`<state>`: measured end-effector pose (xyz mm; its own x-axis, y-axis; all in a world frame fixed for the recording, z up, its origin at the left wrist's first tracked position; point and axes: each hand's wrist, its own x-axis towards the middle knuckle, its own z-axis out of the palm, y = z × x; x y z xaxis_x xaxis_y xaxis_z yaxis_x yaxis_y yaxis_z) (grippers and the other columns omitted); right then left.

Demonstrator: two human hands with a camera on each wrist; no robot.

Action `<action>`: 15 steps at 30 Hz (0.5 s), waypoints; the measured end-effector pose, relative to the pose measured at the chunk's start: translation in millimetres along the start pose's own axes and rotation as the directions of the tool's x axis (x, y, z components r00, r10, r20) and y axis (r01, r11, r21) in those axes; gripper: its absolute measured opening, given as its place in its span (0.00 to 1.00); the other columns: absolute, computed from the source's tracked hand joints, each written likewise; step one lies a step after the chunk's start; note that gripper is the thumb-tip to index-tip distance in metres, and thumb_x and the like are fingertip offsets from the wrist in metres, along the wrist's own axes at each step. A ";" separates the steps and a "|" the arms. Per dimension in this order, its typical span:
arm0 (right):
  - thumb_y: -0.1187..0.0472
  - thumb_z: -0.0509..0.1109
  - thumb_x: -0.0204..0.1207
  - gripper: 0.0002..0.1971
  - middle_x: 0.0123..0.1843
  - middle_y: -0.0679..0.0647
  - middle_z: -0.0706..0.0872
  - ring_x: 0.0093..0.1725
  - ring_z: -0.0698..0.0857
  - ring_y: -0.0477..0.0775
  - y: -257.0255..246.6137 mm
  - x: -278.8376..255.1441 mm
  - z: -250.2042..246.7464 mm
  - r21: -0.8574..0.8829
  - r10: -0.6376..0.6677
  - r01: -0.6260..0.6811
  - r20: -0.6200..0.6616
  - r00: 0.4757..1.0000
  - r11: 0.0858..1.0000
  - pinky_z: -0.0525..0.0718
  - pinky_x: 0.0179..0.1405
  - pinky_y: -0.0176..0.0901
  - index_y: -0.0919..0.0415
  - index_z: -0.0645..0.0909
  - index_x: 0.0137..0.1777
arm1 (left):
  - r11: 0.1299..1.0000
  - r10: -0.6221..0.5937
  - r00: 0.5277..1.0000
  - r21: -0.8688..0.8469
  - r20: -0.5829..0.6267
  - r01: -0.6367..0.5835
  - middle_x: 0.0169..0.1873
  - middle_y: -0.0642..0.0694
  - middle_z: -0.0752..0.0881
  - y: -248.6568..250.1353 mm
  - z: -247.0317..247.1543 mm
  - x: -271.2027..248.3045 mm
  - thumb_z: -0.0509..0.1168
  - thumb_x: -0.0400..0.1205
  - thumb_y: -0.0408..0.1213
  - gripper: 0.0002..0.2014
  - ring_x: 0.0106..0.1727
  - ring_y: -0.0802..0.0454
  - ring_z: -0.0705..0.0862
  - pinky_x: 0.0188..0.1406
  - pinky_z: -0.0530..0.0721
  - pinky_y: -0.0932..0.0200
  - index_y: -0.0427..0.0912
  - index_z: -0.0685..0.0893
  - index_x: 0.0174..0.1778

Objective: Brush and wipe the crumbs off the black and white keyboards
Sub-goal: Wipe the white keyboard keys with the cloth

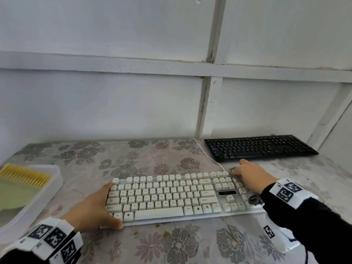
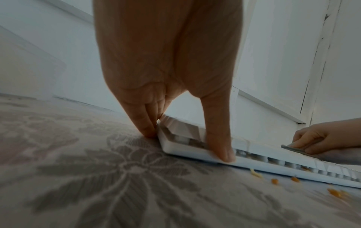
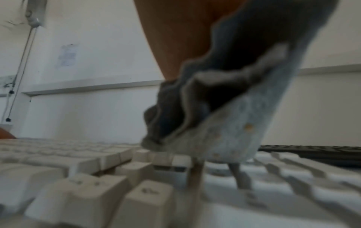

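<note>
Left hand [image 1: 93,208] lies low, thumb spread from straight fingers; right hand [image 1: 251,178] reaches forward, fingers curled.

White keyboard [image 1: 165,195] keycaps: QWERTY, ASDF, ZXCVBNM, Alt readable.

Person wearing black long sleeves [image 1: 314,221], left hand [image 1: 93,208] and right hand [image 1: 251,176] going bare, white wristbands [image 1: 53,239] bearing black square code markers [image 1: 285,194], thin black cable [image 1: 306,257] trailing.

We've got our left hand [image 1: 95,208] pressed against the white keyboard's [image 1: 167,197] 9 o'clock end, and our right hand [image 1: 251,176] holds a grey cloth [image 1: 233,170] on its 2 o'clock corner. Black keyboard [image 1: 259,147] sits off at 1 o'clock, clear tray [image 1: 55,178] at 9, crumbs [image 1: 164,233] at 6.
</note>
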<state>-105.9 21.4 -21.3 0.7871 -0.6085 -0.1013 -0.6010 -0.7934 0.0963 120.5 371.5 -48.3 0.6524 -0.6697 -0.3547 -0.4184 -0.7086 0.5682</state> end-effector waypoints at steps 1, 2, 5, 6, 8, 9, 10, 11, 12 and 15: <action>0.59 0.59 0.84 0.11 0.46 0.52 0.69 0.48 0.81 0.56 4.8 -1.2 0.8 0.011 0.020 -0.020 -0.005 1.000 1.000 0.77 0.45 0.40 0.55 0.84 0.55 | 1.000 0.001 1.000 -0.006 -0.004 -0.001 0.72 0.51 0.72 -0.7 0.4 0.6 0.82 0.53 0.49 0.64 0.65 0.54 0.74 0.70 0.72 0.58 0.52 0.49 0.81; 0.58 0.59 0.84 0.11 0.46 0.52 0.70 0.48 0.81 0.55 10.7 -1.8 1.8 0.029 0.045 -0.045 -0.005 0.999 0.999 0.79 0.46 0.40 0.57 0.84 0.53 | 1.000 0.002 1.000 -0.012 -0.007 -0.002 0.71 0.51 0.72 -0.8 0.6 1.0 0.83 0.55 0.48 0.63 0.65 0.54 0.74 0.69 0.72 0.58 0.53 0.49 0.81; 0.57 0.60 0.83 0.12 0.47 0.52 0.70 0.47 0.82 0.55 29.2 -2.7 1.4 0.020 0.118 -0.119 0.021 0.993 0.993 0.80 0.47 0.41 0.58 0.85 0.53 | 1.000 0.003 1.000 -0.026 -0.015 -0.003 0.71 0.51 0.73 -2.4 0.7 2.3 0.83 0.55 0.46 0.62 0.63 0.55 0.74 0.67 0.72 0.59 0.53 0.50 0.81; 0.56 0.60 0.83 0.13 0.46 0.52 0.70 0.45 0.82 0.55 34.6 -2.7 0.1 0.021 0.132 -0.133 0.031 0.991 0.991 0.79 0.46 0.40 0.58 0.85 0.54 | 1.000 0.003 1.000 -0.026 -0.015 -0.003 0.70 0.51 0.73 -2.3 0.7 2.2 0.83 0.55 0.46 0.62 0.63 0.55 0.74 0.67 0.72 0.60 0.53 0.50 0.81; 0.55 0.58 0.84 0.14 0.45 0.51 0.68 0.43 0.83 0.54 37.7 -4.3 -9.4 0.029 0.161 -0.163 0.069 0.985 0.986 0.75 0.42 0.36 0.59 0.85 0.53 | 1.000 0.002 1.000 -0.025 -0.013 -0.002 0.70 0.51 0.73 -2.6 0.9 2.5 0.83 0.55 0.47 0.62 0.63 0.55 0.74 0.67 0.72 0.59 0.53 0.50 0.81; 0.54 0.57 0.85 0.15 0.46 0.52 0.68 0.46 0.83 0.56 36.6 -4.9 -15.2 0.023 0.156 -0.158 0.087 0.984 0.987 0.73 0.43 0.36 0.59 0.85 0.50 | 1.000 0.001 1.000 -0.029 -0.009 -0.002 0.70 0.51 0.73 -2.9 0.8 2.9 0.83 0.55 0.47 0.62 0.63 0.55 0.75 0.68 0.72 0.59 0.53 0.50 0.81; 0.53 0.56 0.85 0.17 0.48 0.53 0.68 0.48 0.82 0.56 33.8 -4.4 -20.7 0.023 0.135 -0.137 0.091 0.987 0.990 0.71 0.44 0.37 0.58 0.85 0.49 | 0.999 0.002 1.000 -0.034 -0.005 -0.002 0.70 0.52 0.73 -2.8 0.6 3.0 0.83 0.54 0.47 0.63 0.63 0.55 0.75 0.68 0.72 0.59 0.53 0.50 0.81; 0.53 0.55 0.86 0.16 0.49 0.54 0.69 0.48 0.80 0.55 28.4 -4.5 -24.9 0.023 0.092 -0.095 0.088 0.992 0.995 0.69 0.45 0.37 0.57 0.85 0.54 | 0.999 0.001 1.000 -0.040 -0.005 -0.001 0.69 0.52 0.74 -2.7 0.4 3.4 0.83 0.54 0.47 0.63 0.63 0.54 0.75 0.68 0.72 0.59 0.53 0.50 0.81; 0.54 0.56 0.85 0.15 0.50 0.54 0.70 0.48 0.77 0.53 21.3 -4.1 -27.5 0.047 0.034 -0.038 0.075 0.997 0.998 0.68 0.44 0.36 0.54 0.84 0.61 | 0.999 0.000 1.000 -0.045 -0.005 -0.001 0.69 0.52 0.74 -2.1 0.3 3.3 0.83 0.53 0.47 0.63 0.63 0.54 0.75 0.68 0.72 0.59 0.53 0.51 0.81; 0.57 0.59 0.84 0.16 0.51 0.52 0.70 0.48 0.73 0.50 -3.8 -0.6 -21.3 0.119 -0.114 0.104 0.078 0.990 0.987 0.67 0.38 0.30 0.50 0.80 0.69 | 0.999 0.008 1.000 -0.049 0.006 -0.008 0.69 0.52 0.73 -1.8 -0.1 2.3 0.82 0.49 0.51 0.66 0.65 0.54 0.75 0.69 0.72 0.58 0.53 0.51 0.81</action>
<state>-101.2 25.1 -0.5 0.8371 -0.5134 -0.1890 -0.5280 -0.8486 -0.0335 122.8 371.2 -50.1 0.6453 -0.6766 -0.3546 -0.3921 -0.6917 0.6064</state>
